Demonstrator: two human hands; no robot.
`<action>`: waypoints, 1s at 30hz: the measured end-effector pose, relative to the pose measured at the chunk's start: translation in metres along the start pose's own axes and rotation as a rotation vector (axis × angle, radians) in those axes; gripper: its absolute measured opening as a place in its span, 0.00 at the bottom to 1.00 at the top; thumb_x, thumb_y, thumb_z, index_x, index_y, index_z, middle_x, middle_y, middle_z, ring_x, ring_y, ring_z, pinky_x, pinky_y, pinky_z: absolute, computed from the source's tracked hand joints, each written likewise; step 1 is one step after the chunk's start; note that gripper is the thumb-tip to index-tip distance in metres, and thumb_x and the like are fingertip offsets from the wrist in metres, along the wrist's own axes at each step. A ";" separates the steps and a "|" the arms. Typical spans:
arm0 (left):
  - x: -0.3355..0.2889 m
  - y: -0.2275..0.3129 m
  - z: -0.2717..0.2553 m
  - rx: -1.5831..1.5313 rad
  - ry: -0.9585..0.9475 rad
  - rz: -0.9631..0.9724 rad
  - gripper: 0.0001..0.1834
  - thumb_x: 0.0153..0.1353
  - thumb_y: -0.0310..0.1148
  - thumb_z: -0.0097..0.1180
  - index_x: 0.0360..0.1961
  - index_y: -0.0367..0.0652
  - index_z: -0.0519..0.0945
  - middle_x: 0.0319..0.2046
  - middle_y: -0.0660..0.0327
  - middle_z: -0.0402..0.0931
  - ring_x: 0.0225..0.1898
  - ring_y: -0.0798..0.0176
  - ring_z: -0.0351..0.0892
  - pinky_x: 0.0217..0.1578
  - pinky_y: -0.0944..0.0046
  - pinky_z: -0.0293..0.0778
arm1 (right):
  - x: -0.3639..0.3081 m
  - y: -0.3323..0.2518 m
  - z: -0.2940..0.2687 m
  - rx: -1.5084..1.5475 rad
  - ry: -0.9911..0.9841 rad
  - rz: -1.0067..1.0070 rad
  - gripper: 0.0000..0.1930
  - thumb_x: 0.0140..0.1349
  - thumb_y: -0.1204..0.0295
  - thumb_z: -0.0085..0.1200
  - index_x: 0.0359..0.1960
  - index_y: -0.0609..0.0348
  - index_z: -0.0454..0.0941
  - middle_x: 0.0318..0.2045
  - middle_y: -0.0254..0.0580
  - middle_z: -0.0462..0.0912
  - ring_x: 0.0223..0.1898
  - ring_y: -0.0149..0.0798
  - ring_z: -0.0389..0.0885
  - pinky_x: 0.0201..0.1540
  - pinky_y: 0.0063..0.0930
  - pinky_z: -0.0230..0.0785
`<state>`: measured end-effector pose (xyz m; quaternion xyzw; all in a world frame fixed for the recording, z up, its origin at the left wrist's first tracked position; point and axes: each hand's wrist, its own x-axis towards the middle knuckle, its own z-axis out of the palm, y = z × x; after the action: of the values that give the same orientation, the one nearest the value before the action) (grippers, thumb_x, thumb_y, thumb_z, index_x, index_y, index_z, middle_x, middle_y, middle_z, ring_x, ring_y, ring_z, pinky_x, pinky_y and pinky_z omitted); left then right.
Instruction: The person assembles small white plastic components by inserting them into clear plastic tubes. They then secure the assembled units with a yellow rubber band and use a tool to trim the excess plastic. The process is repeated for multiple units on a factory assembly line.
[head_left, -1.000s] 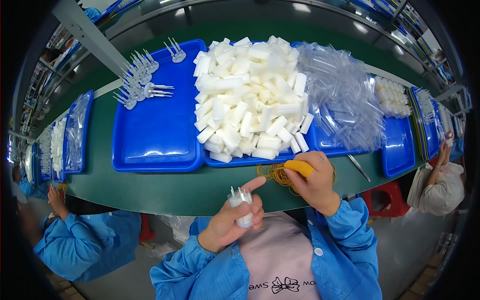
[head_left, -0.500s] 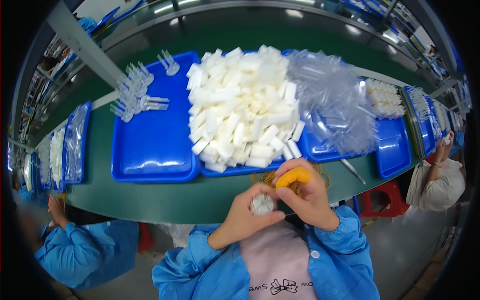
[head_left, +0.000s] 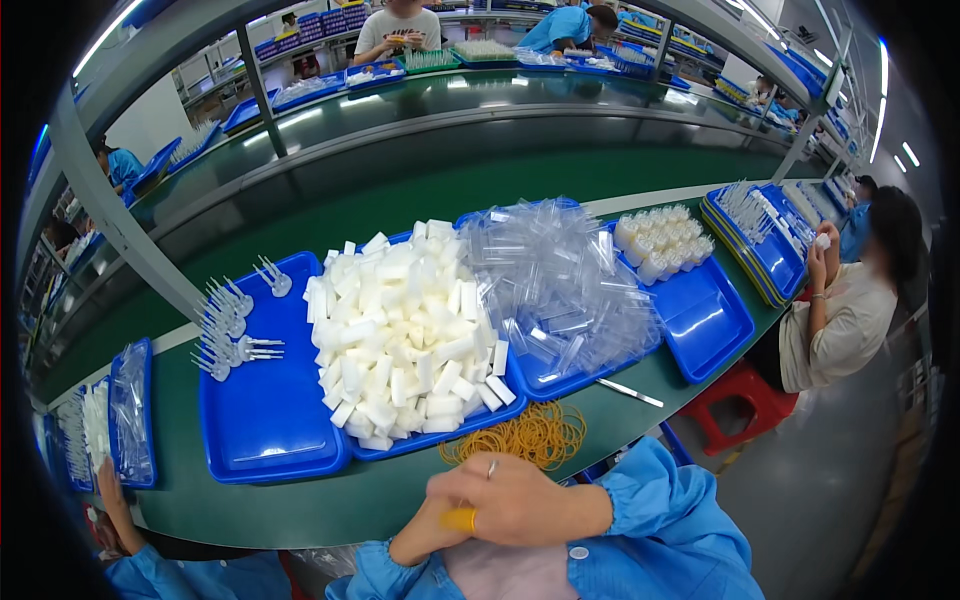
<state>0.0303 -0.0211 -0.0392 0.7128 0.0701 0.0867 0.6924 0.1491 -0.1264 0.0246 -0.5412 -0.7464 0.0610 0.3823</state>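
Close in front of my body, my right hand [head_left: 525, 500] lies curled over my left hand [head_left: 430, 525], and the two touch. Both are closed. Whatever is between them is hidden under the right fingers. A yellow finger cover [head_left: 460, 520] shows where the hands meet, slightly blurred. Just beyond the hands lies a loose heap of tan rubber bands [head_left: 530, 435] on the green bench. Behind it, white foam blocks [head_left: 400, 340] are piled high on a blue tray. To their right, clear plastic sleeves [head_left: 560, 290] fill another blue tray.
At left, a blue tray [head_left: 270, 435] bears several clear stemmed parts [head_left: 228, 320] along its far left side. A metal tweezer-like tool [head_left: 630, 392] lies by the sleeves. At right, white-and-clear pieces [head_left: 662, 240] stand near a blue tray [head_left: 708, 320]. A co-worker [head_left: 840, 320] sits beyond a red stool [head_left: 740, 405].
My view has tilted up and turned. My hands were apart, the left around a round whitish-clear part and the right with a bent yellow-covered finger; now the right covers the left.
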 end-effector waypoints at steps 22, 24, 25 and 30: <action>-0.018 0.016 -0.013 0.485 0.393 0.250 0.39 0.44 0.33 0.72 0.57 0.41 0.66 0.31 0.59 0.74 0.36 0.59 0.73 0.37 0.59 0.71 | -0.040 0.018 0.000 1.854 0.249 0.676 0.34 0.63 0.75 0.53 0.69 0.58 0.51 0.54 0.44 0.69 0.43 0.32 0.76 0.40 0.23 0.77; -0.015 0.019 -0.010 0.728 0.376 0.267 0.43 0.43 0.29 0.70 0.61 0.36 0.62 0.32 0.56 0.75 0.34 0.55 0.75 0.35 0.58 0.71 | -0.042 0.020 0.010 1.601 0.086 0.779 0.34 0.63 0.76 0.53 0.69 0.55 0.52 0.57 0.44 0.66 0.42 0.31 0.76 0.39 0.23 0.76; -0.013 0.019 -0.008 0.847 0.365 0.277 0.45 0.42 0.27 0.69 0.63 0.33 0.60 0.32 0.54 0.76 0.33 0.52 0.76 0.34 0.57 0.72 | -0.040 0.018 0.012 1.469 0.011 0.827 0.34 0.62 0.77 0.53 0.69 0.54 0.52 0.59 0.44 0.65 0.41 0.31 0.76 0.39 0.23 0.76; -0.010 0.023 0.005 0.889 0.353 0.122 0.45 0.42 0.28 0.66 0.63 0.31 0.60 0.29 0.54 0.78 0.30 0.49 0.77 0.32 0.54 0.72 | -0.039 0.003 0.031 0.214 0.083 0.434 0.23 0.56 0.72 0.57 0.55 0.55 0.70 0.53 0.45 0.68 0.46 0.47 0.76 0.46 0.36 0.72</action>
<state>0.0210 -0.0288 -0.0171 0.9170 0.1747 0.2085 0.2919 0.1365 -0.1478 -0.0185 -0.6473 -0.5858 0.1980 0.4457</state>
